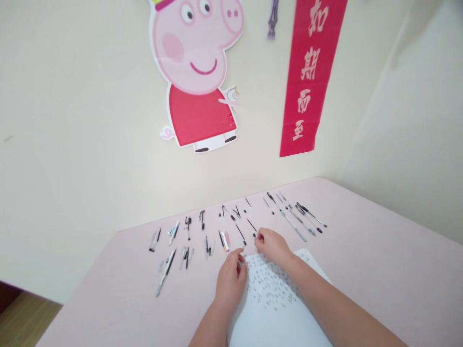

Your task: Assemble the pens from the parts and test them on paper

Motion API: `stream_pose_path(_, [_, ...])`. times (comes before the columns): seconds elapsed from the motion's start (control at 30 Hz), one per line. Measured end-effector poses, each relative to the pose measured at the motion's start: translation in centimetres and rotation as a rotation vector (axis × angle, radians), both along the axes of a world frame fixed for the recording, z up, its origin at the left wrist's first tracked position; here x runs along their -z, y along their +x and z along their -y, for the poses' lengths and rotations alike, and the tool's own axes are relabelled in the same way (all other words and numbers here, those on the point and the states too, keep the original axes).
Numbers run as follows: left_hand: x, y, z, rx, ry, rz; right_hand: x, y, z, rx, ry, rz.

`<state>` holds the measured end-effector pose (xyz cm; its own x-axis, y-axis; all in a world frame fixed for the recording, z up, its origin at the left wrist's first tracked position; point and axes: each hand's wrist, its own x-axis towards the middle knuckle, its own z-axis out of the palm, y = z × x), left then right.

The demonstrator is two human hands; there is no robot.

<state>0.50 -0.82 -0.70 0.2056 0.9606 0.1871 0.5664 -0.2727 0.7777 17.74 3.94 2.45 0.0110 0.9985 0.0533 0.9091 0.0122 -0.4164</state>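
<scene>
My left hand (pixel 231 275) rests at the left edge of a white sheet (pixel 278 325) covered with small dark marks near its top. Its fingers are loosely curled, thumb apart from them, and nothing shows in them. Beyond the sheet's top edge, my right hand (pixel 272 246) is closed, fingertips down on the table beside a small black pen cap (pixel 254 235). Whatever it pinches is hidden. A thin black refill (pixel 251 224) lies just past that hand. Left of it are another dark refill (pixel 239 230) and a black cap (pixel 244 243).
Pens and pen parts lie in rows on the pink table (pixel 119 289), including a grey-tipped pen (pixel 166 273) at left, a pink-and-white pen (pixel 225 241) and clear-barrelled pens (pixel 292 225) at right. Behind stands a wall with a cartoon pig cutout (pixel 200 113) and a red banner (pixel 307 82).
</scene>
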Motion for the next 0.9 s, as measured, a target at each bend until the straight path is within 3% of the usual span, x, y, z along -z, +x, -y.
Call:
stream_pose_path(0.4, [-0.4, 0.0, 0.0, -0.003, -0.009, -0.014, 0.2, -1.9, 1.2, -0.042, 0.002, 0.164])
stream_pose_path(0.9, [-0.3, 0.0, -0.1, -0.008, -0.017, 0.036, 0.3, -1.7, 1.2, -0.037, -0.017, 0.156])
